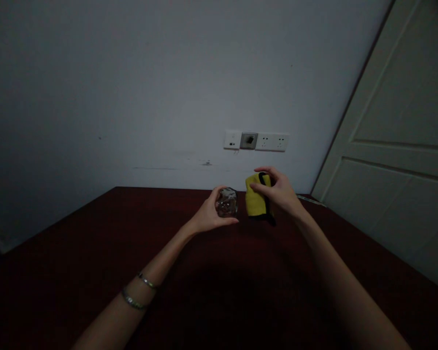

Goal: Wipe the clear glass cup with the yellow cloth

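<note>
My left hand [209, 214] grips a clear faceted glass [227, 203], with the thumb below it and the fingers around its far side. Close by on the right, my right hand [277, 189] pinches a folded yellow cloth [255, 200] with black edging. A small gap separates the cloth from the glass. Both are held up over the dark red table. Whether anything is inside the glass cannot be made out in the dim light.
The dark red tabletop [131, 248] reaches back to a pale wall [149, 97] with a row of sockets [272, 142]. A panelled door [394, 194] stands along the right side. A thin pale strip [311, 200] lies near the table's back right corner.
</note>
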